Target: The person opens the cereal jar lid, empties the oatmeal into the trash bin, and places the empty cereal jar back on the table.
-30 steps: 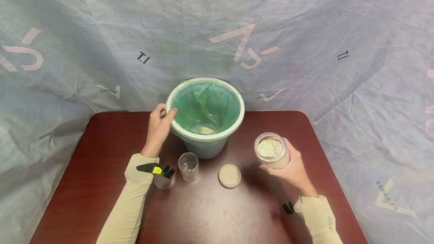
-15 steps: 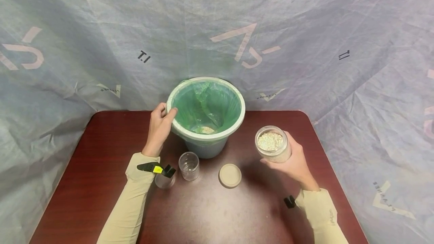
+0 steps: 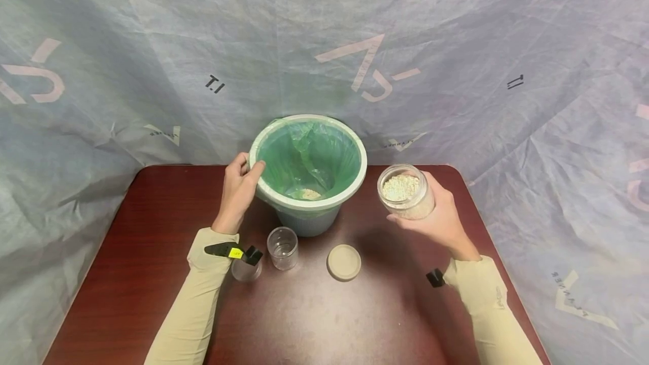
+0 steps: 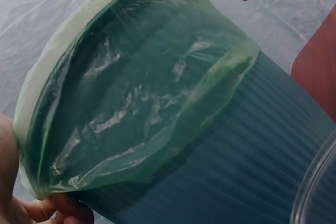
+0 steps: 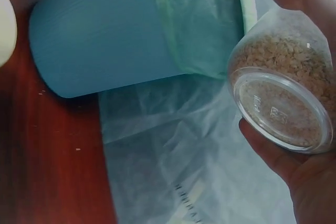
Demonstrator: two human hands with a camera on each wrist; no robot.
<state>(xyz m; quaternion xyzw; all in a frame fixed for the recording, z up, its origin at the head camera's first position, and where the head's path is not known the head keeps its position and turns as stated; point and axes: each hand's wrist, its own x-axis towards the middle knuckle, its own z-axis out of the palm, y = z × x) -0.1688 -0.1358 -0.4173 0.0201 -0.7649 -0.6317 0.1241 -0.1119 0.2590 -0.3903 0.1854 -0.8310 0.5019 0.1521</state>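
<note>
My left hand (image 3: 239,193) grips the left rim of a blue-grey bin (image 3: 309,221), its thumb over the edge. A green plastic liner (image 4: 126,103) folds over the outside of that rim. At the bottom of the bin lies a small heap of pale flakes (image 3: 308,194). To the right of the bin, my right hand (image 3: 441,213) holds a clear jar (image 5: 283,98) in the air, fingers and thumb wrapped round its side. Oat-like flakes (image 3: 400,187) fill much of the jar, and its open mouth tilts slightly toward the bin.
In front of the bin stands an empty clear cup (image 3: 283,249). A second clear container (image 3: 246,272) sits beside it, partly under the left wrist strap. A round beige lid (image 3: 343,262) lies on the dark red table (image 3: 324,325). Fabric sheeting (image 3: 284,32) hangs behind.
My right hand has raised the jar and carried it farther back, up to about the height of the bin's rim. The left hand stays on the rim.
</note>
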